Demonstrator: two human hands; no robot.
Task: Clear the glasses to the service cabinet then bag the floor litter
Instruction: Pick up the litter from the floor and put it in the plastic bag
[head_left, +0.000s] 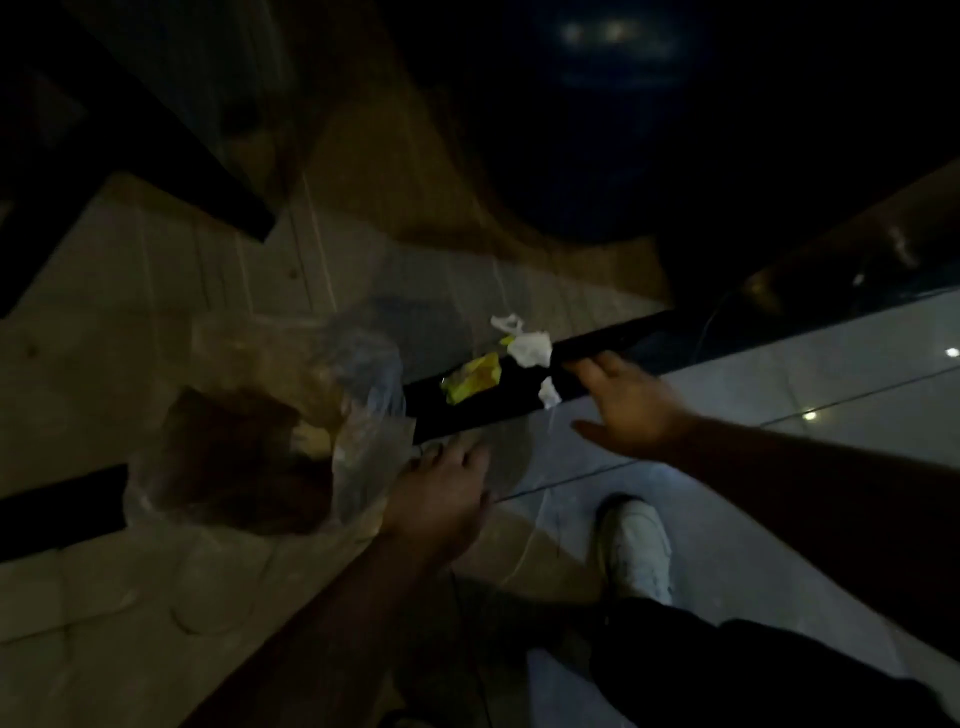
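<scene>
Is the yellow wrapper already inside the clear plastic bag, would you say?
No, the yellow wrapper lies on the dark strip beside the clear plastic bag, not in it.

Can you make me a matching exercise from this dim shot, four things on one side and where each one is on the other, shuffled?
Things:
1. clear plastic bag
2. crumpled yellow wrapper
3. white sneaker
4. crumpled white tissue

Places:
A. on the glossy grey floor tile, bottom centre
B. held at its rim by the left hand
C. on the dark strip, just beyond the right hand
D. on the dark strip, between the bag and the tissue

Pairs: 1-B, 2-D, 3-A, 4-C
</scene>
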